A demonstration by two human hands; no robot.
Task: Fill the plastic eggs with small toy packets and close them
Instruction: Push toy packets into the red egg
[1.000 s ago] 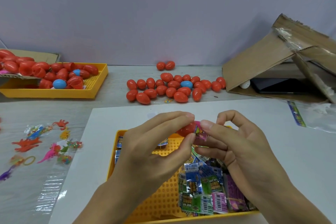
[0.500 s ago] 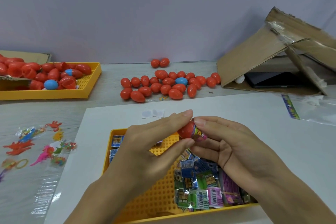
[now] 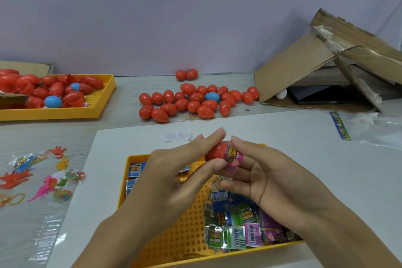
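Observation:
My left hand (image 3: 174,172) pinches a red egg half (image 3: 216,151) between thumb and fingers above the near yellow tray (image 3: 174,237). A pink toy packet (image 3: 233,158) sticks out of that half toward the right. My right hand (image 3: 269,178) holds the packet with its fingers, index fingertip on top. Several more toy packets (image 3: 237,222) lie in the right part of the tray. Closed red eggs and one blue egg (image 3: 212,96) lie in a heap (image 3: 195,102) on the table behind.
A far-left yellow tray (image 3: 95,102) holds open red egg halves and blue ones. Loose rubber toys (image 3: 43,178) lie at left. An opened cardboard box (image 3: 326,65) stands at right, with a clear bag (image 3: 374,128) in front. The near tray sits on a white sheet (image 3: 304,150).
The pink packet has gone deeper into the red egg half. My right fingers have straightened and spread around it, and both hands have shifted slightly.

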